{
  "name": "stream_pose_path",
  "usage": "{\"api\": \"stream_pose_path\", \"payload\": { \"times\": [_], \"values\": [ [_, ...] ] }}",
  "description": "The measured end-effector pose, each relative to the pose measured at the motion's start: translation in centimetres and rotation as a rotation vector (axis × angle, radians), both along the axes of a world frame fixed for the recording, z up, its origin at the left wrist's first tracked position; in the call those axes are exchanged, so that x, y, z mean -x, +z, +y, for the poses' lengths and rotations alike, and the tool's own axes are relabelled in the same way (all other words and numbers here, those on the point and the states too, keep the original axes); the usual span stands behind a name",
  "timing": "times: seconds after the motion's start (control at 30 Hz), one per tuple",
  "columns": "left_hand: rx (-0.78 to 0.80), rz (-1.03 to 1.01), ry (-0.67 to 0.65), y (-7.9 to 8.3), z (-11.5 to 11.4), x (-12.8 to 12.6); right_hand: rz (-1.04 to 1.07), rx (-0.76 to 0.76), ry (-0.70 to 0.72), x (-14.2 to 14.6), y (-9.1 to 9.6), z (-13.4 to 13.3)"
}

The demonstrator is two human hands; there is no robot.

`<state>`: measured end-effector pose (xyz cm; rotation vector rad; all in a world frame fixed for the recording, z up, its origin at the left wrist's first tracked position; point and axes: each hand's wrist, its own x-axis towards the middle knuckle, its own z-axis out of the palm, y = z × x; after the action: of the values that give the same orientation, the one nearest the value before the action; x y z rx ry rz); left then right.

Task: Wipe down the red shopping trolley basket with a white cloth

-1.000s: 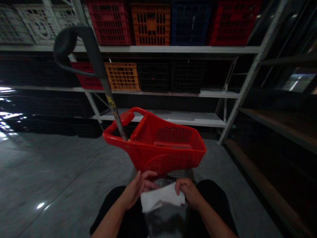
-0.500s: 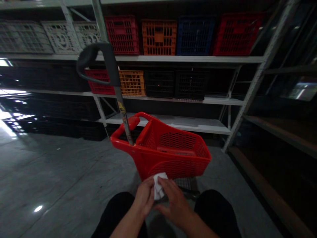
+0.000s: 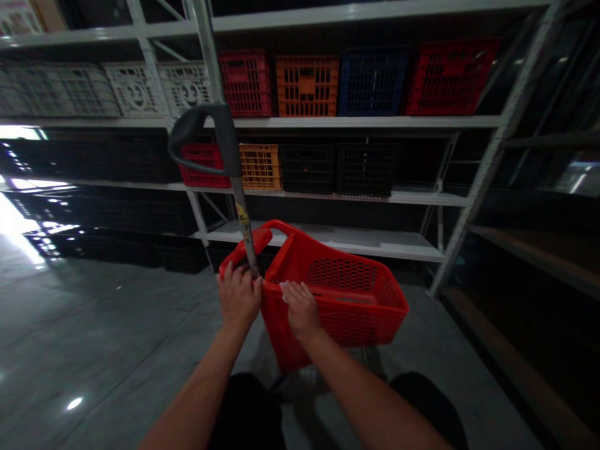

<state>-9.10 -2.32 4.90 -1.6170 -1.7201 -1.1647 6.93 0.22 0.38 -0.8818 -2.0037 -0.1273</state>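
Note:
A red plastic trolley basket stands on the floor right in front of me, with a grey pole rising from its near end to a dark loop handle. My left hand is curled over the basket's near rim at the foot of the pole. My right hand lies over the rim just to the right, fingers pressed down. A sliver of white cloth shows at its fingertips. The basket's inside looks bare as far as I can see.
Metal shelving runs behind the basket, holding red, orange, blue, black and white crates. Another rack stands along the right. Grey glossy floor spreads to the left. My dark trouser legs are at the bottom edge.
Both hands rose from my lap, where they folded the white cloth small, to the basket's near rim. The view tilted up and closer to the basket.

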Motion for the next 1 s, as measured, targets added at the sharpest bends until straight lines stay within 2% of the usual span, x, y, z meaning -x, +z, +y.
{"api": "stream_pose_path", "payload": {
  "times": [0.1, 0.2, 0.3, 0.37, 0.43, 0.6, 0.67, 0.7, 0.8, 1.0],
  "values": [
    [0.053, 0.128, 0.088, -0.6, 1.0, 0.4, 0.005, -0.023, 0.064, 0.1, -1.8, 0.6],
    [0.057, 0.167, 0.115, -0.8, 0.8, 0.7, -0.018, -0.105, 0.126, -4.1, -3.8, 0.6],
    [0.061, 0.17, 0.126, -0.8, 0.8, 0.6, -0.021, -0.134, 0.089, -8.8, -5.8, 0.4],
    [0.066, 0.16, 0.135, -0.8, 1.0, 0.2, 0.014, -0.132, 0.042, -9.6, -6.3, 0.4],
    [0.07, 0.147, 0.142, -0.8, 1.2, -0.4, 0.058, -0.112, 0.022, -7.9, -5.9, 0.5],
    [0.079, 0.143, 0.127, -0.7, 1.4, -1.8, 0.149, -0.058, 0.059, 1.1, -2.2, 0.8],
    [0.082, 0.159, 0.122, -0.6, 1.4, -1.9, 0.147, -0.061, 0.077, 2.6, -1.1, 0.9],
    [0.082, 0.168, 0.125, -0.6, 1.4, -1.9, 0.13, -0.064, 0.089, 2.5, -1.0, 0.9],
    [0.084, 0.201, 0.136, -0.5, 1.4, -1.5, 0.061, -0.069, 0.09, -1.2, -2.2, 1.1],
    [0.081, 0.187, 0.1, -0.6, 1.7, -0.8, -0.087, -0.1, -0.096, -15.6, -7.7, 0.7]
  ]
}}
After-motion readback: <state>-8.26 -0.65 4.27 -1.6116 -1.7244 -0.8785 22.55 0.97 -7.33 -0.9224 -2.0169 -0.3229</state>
